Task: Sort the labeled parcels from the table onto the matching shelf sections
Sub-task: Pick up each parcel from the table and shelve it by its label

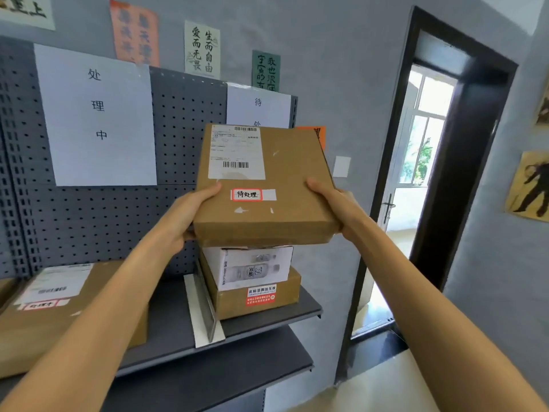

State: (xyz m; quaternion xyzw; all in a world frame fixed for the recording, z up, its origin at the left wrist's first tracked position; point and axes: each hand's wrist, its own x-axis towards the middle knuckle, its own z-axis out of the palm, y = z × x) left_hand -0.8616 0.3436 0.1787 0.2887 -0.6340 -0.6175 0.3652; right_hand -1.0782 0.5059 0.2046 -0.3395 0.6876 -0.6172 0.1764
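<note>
- Up at the shelf [309, 307], the parcel [267, 185] hangs just above the stack [252, 281] in the right section, under the 待 sign [258, 105].
- Left hand [190, 215] and right hand [329, 200] clamp its near corners, thumbs on top.
- Long axis points away toward the pegboard, so looks like it just goes forward and down. Both hands equally close.
</note>
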